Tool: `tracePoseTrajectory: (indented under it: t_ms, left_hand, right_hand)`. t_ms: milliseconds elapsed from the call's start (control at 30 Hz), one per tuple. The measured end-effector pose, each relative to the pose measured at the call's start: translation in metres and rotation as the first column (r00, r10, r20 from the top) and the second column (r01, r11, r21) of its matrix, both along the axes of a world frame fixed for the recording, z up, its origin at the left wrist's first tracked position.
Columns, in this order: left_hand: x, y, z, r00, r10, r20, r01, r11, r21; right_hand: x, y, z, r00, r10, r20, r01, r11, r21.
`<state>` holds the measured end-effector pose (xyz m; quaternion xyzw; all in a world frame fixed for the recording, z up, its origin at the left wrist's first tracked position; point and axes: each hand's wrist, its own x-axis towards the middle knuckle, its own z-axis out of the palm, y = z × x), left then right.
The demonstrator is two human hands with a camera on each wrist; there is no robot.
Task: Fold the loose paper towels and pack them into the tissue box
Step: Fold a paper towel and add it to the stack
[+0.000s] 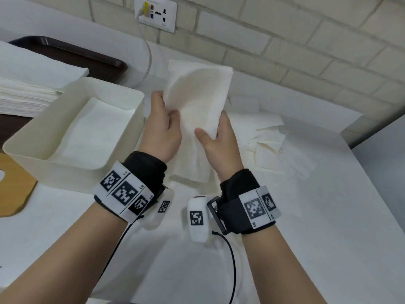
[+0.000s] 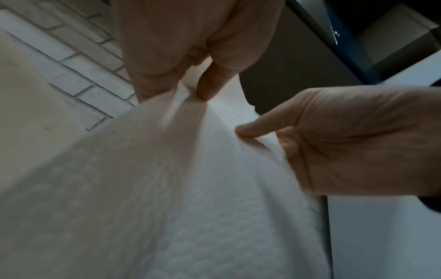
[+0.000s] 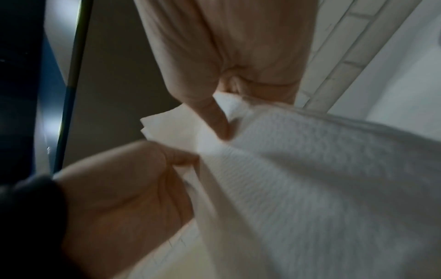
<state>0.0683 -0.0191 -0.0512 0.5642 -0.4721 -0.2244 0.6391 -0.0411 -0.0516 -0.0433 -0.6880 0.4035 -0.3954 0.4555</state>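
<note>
A white paper towel [image 1: 197, 99] hangs above the table, held up by both hands. My left hand [image 1: 167, 109] pinches its left edge, thumb in front and fingers behind. My right hand [image 1: 210, 126] pinches the right edge the same way. In the left wrist view, the left hand [image 2: 193, 94] nips the towel [image 2: 190, 188] near its top, and the right hand [image 2: 260, 136] presses a thumb onto it. The right wrist view shows the right hand [image 3: 235, 115] and the left hand [image 3: 182, 164] both gripping the towel [image 3: 310, 179]. The cream tissue box [image 1: 54, 172] stands open at left with folded towels [image 1: 87, 132] inside.
Loose crumpled towels [image 1: 267, 137] lie on the white table right of my hands. A tall stack of towels [image 1: 32, 88] sits on a dark tray [image 1: 92, 58] at back left. A wooden lid [image 1: 13, 183] lies left of the box. A brick wall with an outlet [image 1: 155, 13] stands behind.
</note>
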Motion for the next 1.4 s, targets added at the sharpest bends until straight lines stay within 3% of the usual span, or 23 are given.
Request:
tracePoseTrajectory:
  t_ms: [133, 333, 600, 833, 967, 1133, 1267, 1333, 1400]
  left_hand:
    - [-0.003, 0.000, -0.001, 0.995, -0.083, -0.050, 0.079, 0.994, -0.079]
    - [-0.011, -0.007, -0.017, 0.995, -0.085, -0.048, 0.091, 0.985, 0.150]
    - [-0.018, -0.013, -0.014, 0.986, -0.054, -0.157, 0.056, 0.998, 0.008]
    - [-0.016, -0.015, -0.023, 0.974, -0.060, -0.220, 0.086, 0.990, 0.108]
    - [-0.015, -0.018, -0.022, 0.968, -0.018, -0.251, 0.042, 0.995, 0.091]
    - [-0.013, -0.019, -0.022, 0.964, -0.066, -0.259, 0.110, 0.981, 0.158]
    - [-0.009, -0.020, -0.018, 0.966, -0.009, -0.260, 0.060, 0.980, 0.192]
    - [-0.006, -0.021, -0.015, 0.960, 0.069, -0.273, -0.026, 0.987, 0.158]
    - [-0.001, -0.019, -0.013, 0.961, 0.239, -0.142, -0.228, 0.970, 0.089]
  right_hand:
    - [0.004, 0.004, -0.005, 0.991, -0.079, 0.107, 0.093, 0.987, -0.132]
    - [0.003, 0.002, -0.028, 0.999, 0.012, 0.039, -0.015, 0.997, 0.082]
    - [-0.003, -0.003, -0.025, 0.992, 0.016, 0.128, -0.026, 0.997, 0.075]
    - [-0.007, -0.006, -0.030, 0.991, 0.035, 0.132, -0.052, 0.990, 0.133]
    - [-0.005, -0.004, -0.031, 0.986, 0.033, 0.164, -0.047, 0.996, 0.080]
    - [-0.005, -0.003, -0.032, 1.000, 0.008, -0.005, -0.008, 0.995, 0.098]
    - [-0.007, -0.003, -0.023, 0.990, -0.103, -0.094, 0.098, 0.994, -0.049]
    - [-0.010, -0.003, -0.016, 0.982, -0.133, -0.137, 0.112, 0.982, -0.149]
    - [-0.013, -0.003, -0.008, 0.962, -0.147, -0.231, 0.089, 0.965, -0.245]
